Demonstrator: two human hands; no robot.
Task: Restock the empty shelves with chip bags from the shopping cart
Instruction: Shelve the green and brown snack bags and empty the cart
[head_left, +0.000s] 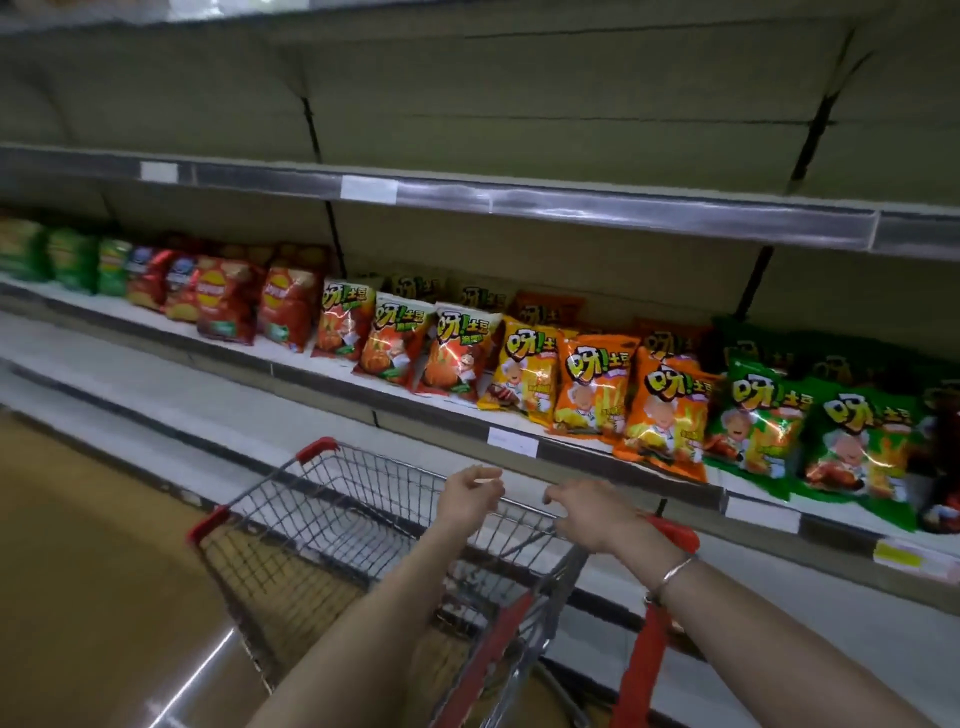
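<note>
On the shop shelf (156, 318), chip bags (592, 384) look light and squashy, so hold their sides softly; left hand (470, 496) and right hand (587, 512) each show a loose, empty grip.

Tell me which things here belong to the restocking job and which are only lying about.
Part of the job: shopping cart, no bags visible inside; chip bags on the middle shelf; bare upper shelf; left hand and right hand, both holding nothing.
Just there: white shelf labels; bracelet; floor.
</note>
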